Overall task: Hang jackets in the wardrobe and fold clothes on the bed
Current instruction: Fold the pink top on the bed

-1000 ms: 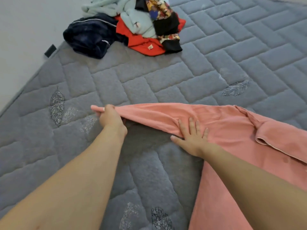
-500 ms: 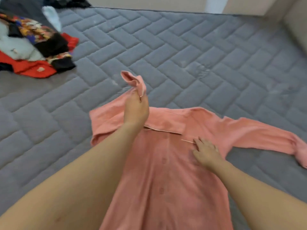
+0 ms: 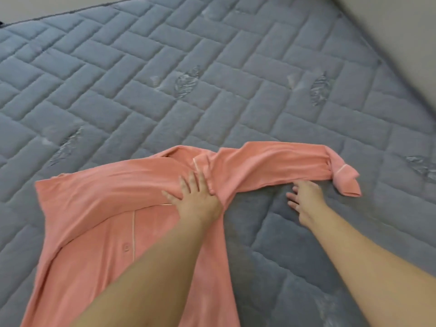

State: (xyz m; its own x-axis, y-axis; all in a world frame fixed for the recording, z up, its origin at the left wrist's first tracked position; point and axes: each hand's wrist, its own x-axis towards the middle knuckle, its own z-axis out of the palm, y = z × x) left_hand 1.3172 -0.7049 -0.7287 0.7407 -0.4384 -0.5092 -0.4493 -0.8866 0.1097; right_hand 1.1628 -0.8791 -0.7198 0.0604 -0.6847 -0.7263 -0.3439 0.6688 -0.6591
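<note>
since the earlier frame the left sleeve has been folded across the chest, and the pile of clothes has left the view. the pink shirt (image 3: 99,208) lies on the grey quilted bed (image 3: 212,79) in the lower left and centre of the frame. the left hand (image 3: 195,197) presses flat on it near the collar, fingers spread. the right hand (image 3: 304,199) hovers open, fingers straight, just below the right sleeve (image 3: 278,166), which stretches toward the right of the frame.
</note>
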